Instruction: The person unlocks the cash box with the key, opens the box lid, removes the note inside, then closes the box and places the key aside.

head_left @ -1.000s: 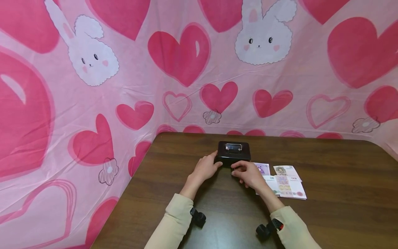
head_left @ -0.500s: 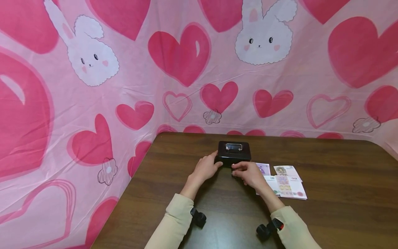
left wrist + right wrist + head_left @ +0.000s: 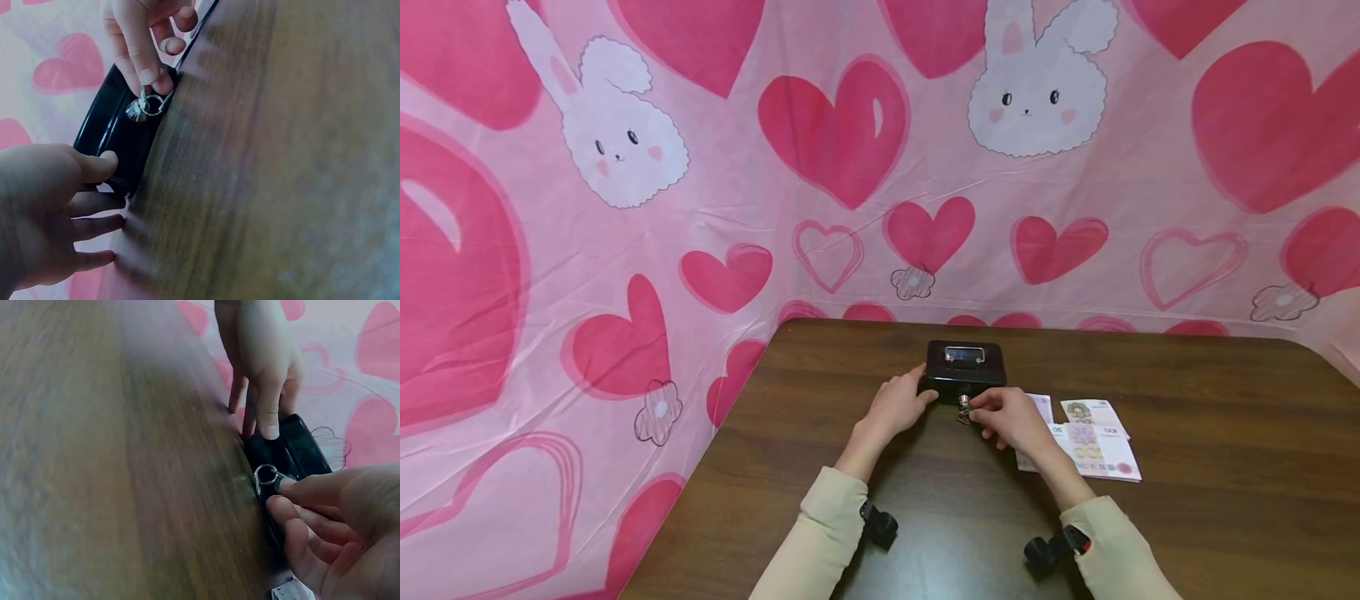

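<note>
A small black cash box (image 3: 988,364) with a metal handle on its lid stands near the table's back edge, lid down. My left hand (image 3: 895,406) holds its left front corner; the thumb lies on the front face and the other fingers are along the side. A silver lock (image 3: 135,110) sits in the box's front, with a key and a key ring (image 3: 265,474) hanging at it. My right hand (image 3: 1011,421) is at the front, its thumb and index finger pinching at the key (image 3: 143,94). Part of the key is hidden by the fingertips.
Several banknotes (image 3: 1101,454) lie on the brown wooden table (image 3: 1225,417), right of the box and partly under my right hand. Behind the table hangs a pink cloth (image 3: 940,175) with hearts and rabbits.
My right hand has shifted slightly right, so the lock and the key ring now show in the head view. My left hand and the cash box have stayed in place.
</note>
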`<action>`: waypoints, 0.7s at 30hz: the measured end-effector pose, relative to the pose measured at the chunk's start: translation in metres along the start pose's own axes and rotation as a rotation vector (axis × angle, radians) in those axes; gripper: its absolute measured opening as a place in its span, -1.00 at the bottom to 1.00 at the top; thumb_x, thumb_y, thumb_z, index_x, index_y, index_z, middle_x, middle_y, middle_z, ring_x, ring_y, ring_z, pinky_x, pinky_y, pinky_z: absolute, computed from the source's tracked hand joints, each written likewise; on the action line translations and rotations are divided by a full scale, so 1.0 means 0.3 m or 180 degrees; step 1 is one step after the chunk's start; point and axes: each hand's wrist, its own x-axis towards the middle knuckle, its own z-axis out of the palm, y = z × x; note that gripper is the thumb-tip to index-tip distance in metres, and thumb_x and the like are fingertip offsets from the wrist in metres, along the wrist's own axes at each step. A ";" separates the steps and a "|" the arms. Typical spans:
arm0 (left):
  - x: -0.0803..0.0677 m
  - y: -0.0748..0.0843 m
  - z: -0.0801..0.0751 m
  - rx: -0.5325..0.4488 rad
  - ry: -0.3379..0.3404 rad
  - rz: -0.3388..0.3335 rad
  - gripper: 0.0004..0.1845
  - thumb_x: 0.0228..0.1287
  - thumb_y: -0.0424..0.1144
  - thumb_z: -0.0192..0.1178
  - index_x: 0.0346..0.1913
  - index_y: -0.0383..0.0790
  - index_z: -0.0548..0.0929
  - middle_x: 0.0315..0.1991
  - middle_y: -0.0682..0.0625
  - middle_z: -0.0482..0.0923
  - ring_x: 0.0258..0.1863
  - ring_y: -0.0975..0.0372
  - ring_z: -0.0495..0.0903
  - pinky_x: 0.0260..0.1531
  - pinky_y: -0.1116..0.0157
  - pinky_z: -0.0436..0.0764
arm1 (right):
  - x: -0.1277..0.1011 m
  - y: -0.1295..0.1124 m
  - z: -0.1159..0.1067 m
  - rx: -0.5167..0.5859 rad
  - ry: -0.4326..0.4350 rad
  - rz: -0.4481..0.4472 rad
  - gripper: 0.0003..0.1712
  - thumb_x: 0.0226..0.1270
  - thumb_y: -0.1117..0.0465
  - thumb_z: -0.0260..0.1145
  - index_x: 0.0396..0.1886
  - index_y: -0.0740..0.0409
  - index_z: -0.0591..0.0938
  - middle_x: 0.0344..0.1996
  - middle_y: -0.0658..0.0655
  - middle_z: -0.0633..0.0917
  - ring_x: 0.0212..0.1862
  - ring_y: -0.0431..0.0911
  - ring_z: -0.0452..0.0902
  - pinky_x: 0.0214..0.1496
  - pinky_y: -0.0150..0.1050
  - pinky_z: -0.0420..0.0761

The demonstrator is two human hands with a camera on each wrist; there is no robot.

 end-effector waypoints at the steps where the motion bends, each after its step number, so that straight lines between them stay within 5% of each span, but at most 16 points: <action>1: 0.000 0.000 0.000 0.0004 0.0002 0.0003 -0.40 0.44 -0.03 0.15 0.45 -0.17 0.38 0.28 -0.11 0.56 0.22 -0.01 0.58 0.26 0.02 0.50 | 0.000 -0.001 0.001 0.0001 0.0016 -0.0024 -0.81 0.30 0.27 0.36 -0.13 0.25 0.73 -0.51 0.13 0.74 -0.62 -0.14 0.59 -0.67 -0.23 0.57; 12: 0.000 -0.004 -0.001 0.0039 0.0011 -0.0014 -0.40 0.44 -0.03 0.15 0.44 -0.19 0.38 0.28 -0.13 0.55 0.22 0.00 0.59 0.26 0.03 0.51 | 0.006 0.009 0.026 0.0497 -0.0026 0.0138 -0.74 0.35 0.26 0.34 -0.01 0.21 0.72 -0.32 0.17 0.78 -0.64 -0.09 0.66 -0.70 -0.26 0.55; 21: 0.001 -0.005 -0.002 0.0008 0.0025 0.0028 -0.41 0.45 -0.05 0.15 0.44 -0.19 0.40 0.28 -0.14 0.55 0.21 0.00 0.59 0.25 0.03 0.52 | 0.005 0.014 0.031 0.0765 -0.0067 0.0311 -0.68 0.35 0.22 0.35 0.06 0.20 0.71 -0.49 0.12 0.74 -0.70 -0.21 0.53 -0.73 -0.38 0.36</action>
